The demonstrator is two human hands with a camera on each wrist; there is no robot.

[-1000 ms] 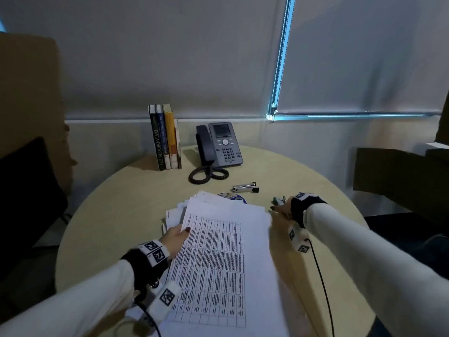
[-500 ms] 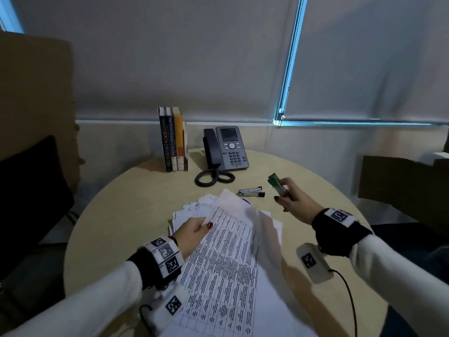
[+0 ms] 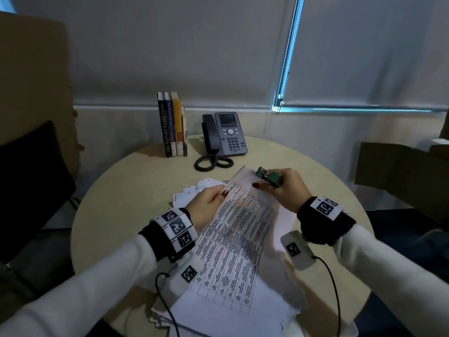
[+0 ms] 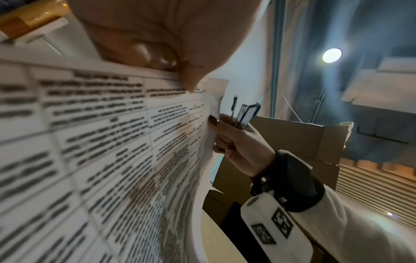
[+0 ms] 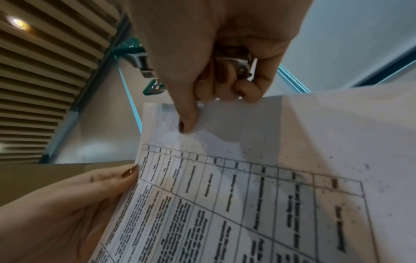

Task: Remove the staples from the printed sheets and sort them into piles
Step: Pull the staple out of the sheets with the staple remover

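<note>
A stapled set of printed sheets (image 3: pixel 238 239) with a table on it is lifted at its far end above the round table (image 3: pixel 116 210). My left hand (image 3: pixel 218 198) pinches its left edge, thumb on top; the left wrist view shows the sheets (image 4: pixel 101 142) under that thumb. My right hand (image 3: pixel 264 184) grips a green and metal staple remover (image 3: pixel 267 177) at the sheets' top right corner. In the right wrist view its thumb presses the sheets (image 5: pixel 247 195) near the top edge, with the staple remover (image 5: pixel 139 58) behind the fingers. The staple itself is not visible.
A loose pile of white sheets (image 3: pixel 194 190) lies behind the left hand. More paper (image 3: pixel 218 317) lies under the held set near the front edge. Three upright books (image 3: pixel 171 124) and a desk phone (image 3: pixel 224 135) with a coiled cord stand at the back.
My right hand picked up the staple remover from the table's right side and brought it left to the sheets' top corner. My left hand raised the far end of the set.
</note>
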